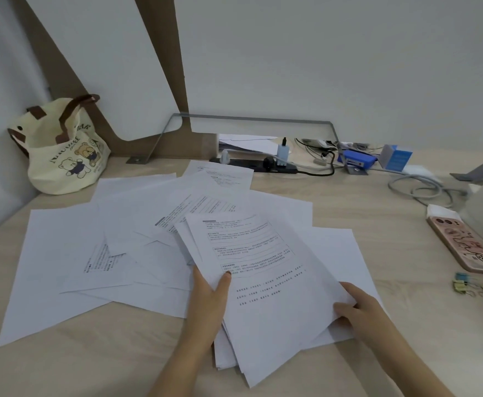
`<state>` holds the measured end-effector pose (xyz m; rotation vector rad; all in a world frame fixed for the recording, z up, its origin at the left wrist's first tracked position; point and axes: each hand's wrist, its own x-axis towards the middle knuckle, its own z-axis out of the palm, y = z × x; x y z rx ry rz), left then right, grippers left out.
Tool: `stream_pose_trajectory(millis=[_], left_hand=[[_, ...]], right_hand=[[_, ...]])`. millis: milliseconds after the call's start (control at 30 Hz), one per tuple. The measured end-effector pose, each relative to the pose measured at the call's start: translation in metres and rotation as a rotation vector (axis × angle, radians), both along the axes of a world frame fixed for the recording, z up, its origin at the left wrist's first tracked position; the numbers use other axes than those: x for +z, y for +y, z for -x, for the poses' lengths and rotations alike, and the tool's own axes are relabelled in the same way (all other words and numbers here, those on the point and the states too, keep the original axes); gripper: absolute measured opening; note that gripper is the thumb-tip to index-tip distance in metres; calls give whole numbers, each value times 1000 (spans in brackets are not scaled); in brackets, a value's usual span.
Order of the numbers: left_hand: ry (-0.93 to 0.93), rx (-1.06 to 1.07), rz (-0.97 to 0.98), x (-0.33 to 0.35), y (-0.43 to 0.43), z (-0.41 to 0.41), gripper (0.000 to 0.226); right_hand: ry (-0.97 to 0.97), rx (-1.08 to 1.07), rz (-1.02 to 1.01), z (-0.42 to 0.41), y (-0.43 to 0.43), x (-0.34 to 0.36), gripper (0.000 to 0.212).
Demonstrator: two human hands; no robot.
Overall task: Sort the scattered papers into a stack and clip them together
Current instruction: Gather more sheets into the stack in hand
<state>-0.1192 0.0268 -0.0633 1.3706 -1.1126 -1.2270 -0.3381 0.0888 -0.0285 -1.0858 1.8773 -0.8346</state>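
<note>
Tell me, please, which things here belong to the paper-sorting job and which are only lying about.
Job: gathered sheets in left hand and right hand; scattered papers; binder clips.
Lying about: tote bag; phone; power strip; blue box; cable.

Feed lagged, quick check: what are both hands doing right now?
Left hand: grips the gathered papers, thumb on top.
Right hand: pinches the same papers' right edge.

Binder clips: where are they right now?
Head view, far right: the binder clips lie on the desk just nearer the camera than the phone, well right of the right hand holding the papers.
</note>
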Motion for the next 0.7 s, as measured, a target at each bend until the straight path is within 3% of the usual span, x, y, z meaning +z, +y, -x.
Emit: stream_pose_trajectory(millis=[233, 367, 533, 633, 700], left_hand=[[-25, 8, -37, -7, -2, -2, 39], [-58, 12, -1, -7, -2, -2, 56], [-83, 16, 16, -8, 1, -4, 68], [-138, 13, 19, -16, -1, -6, 65], [-155, 13, 15, -19, -1, -5, 62]], right_hand=[[-27, 44, 5, 7, 1, -2, 16], [-42, 8, -37, 8, 1, -2, 37], [-91, 32, -63, 8, 2, -1, 29], [-77, -42, 23, 11, 2, 1, 13], [15, -164, 112, 20, 0, 2, 25]])
